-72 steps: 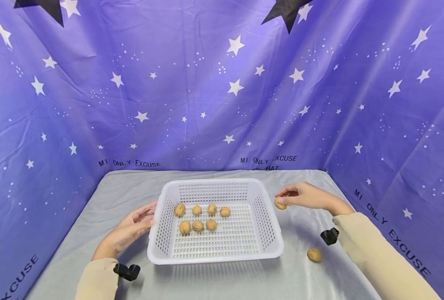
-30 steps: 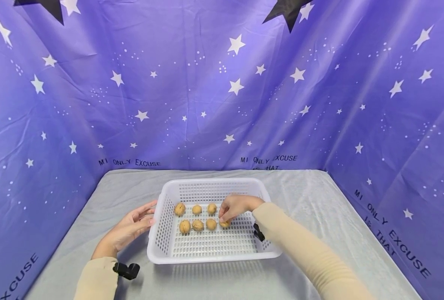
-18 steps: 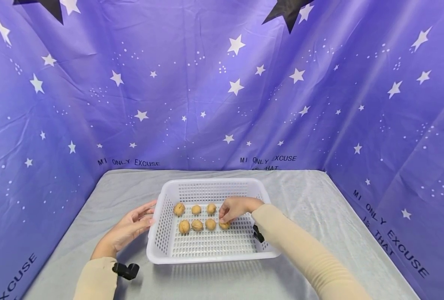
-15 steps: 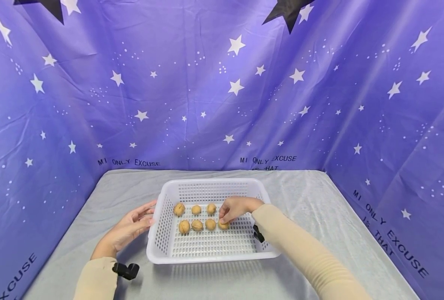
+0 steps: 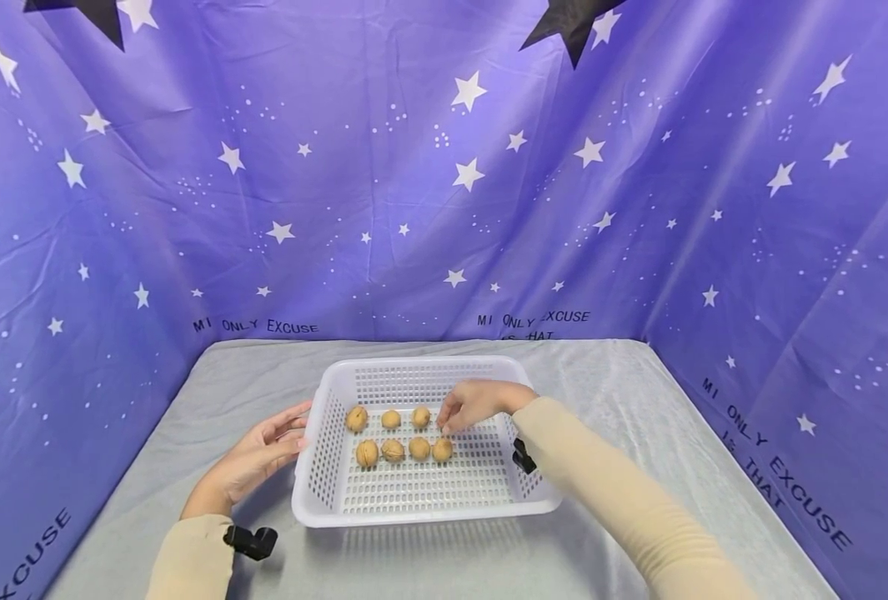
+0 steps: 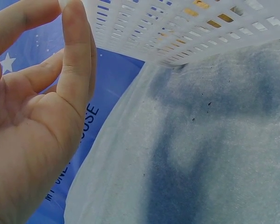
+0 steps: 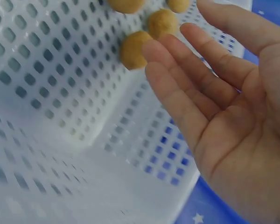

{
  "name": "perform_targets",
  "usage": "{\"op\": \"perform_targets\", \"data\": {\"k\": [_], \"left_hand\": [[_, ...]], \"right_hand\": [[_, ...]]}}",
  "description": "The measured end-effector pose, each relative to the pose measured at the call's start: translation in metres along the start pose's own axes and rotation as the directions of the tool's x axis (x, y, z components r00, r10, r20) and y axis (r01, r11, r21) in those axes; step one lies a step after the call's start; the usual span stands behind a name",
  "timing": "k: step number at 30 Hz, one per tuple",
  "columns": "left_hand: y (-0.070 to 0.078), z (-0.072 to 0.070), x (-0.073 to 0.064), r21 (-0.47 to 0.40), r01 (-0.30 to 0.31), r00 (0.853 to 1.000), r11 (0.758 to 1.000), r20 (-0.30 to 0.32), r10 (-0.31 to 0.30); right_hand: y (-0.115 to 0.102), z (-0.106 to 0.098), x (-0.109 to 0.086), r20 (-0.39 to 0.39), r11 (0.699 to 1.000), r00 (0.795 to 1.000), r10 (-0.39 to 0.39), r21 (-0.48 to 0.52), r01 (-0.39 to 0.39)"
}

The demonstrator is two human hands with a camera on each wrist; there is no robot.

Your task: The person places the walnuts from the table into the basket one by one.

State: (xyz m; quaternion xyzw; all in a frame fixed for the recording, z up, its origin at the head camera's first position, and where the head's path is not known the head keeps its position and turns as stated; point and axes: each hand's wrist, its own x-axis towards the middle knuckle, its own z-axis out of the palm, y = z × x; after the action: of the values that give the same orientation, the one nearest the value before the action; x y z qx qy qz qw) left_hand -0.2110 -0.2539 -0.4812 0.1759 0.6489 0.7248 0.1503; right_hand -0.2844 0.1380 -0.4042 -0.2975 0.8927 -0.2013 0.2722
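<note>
A white perforated plastic basket [image 5: 432, 518] stands on the cloth with walnuts set out inside in two rows. In the back row a walnut [image 5: 391, 419] sits between two others; the right end of that row is hidden by my right hand [image 5: 484, 402]. The rightmost front walnut [image 5: 442, 450] lies just below my fingertips. In the right wrist view my fingers are spread and loosely bent, holding nothing, close by a walnut [image 7: 135, 50]. My left hand [image 5: 256, 458] rests its thumb and fingertips at the outer side of the basket's left wall.
A grey cloth [image 5: 263, 367] covers the table. Purple curtains [image 5: 383, 183] with stars close in the back and both sides. My right sleeve [image 5: 609, 483] passes over the basket's right wall and covers part of the cloth. Each wrist carries a small black camera [image 5: 252, 542].
My right hand has brought a walnut from outside the basket to the right end of the front row, let it go and risen slightly back. The left hand has stayed put.
</note>
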Motion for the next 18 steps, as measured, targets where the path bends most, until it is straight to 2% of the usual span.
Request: {"op": "perform_targets", "data": {"k": [8, 18], "left_hand": [[0.000, 0.000, 0.000, -0.003, -0.004, 1.000, 1.000, 0.008, 0.004], [0.000, -0.001, 0.000, -0.008, -0.005, 1.000, 1.000, 0.011, 0.005]], "right_hand": [[0.007, -0.024, -0.027, -0.060, 0.998, 0.996, -0.061, 0.012, 0.062], [0.035, -0.047, -0.069, -0.164, 0.992, 0.982, -0.099, 0.057, 0.110]]}}
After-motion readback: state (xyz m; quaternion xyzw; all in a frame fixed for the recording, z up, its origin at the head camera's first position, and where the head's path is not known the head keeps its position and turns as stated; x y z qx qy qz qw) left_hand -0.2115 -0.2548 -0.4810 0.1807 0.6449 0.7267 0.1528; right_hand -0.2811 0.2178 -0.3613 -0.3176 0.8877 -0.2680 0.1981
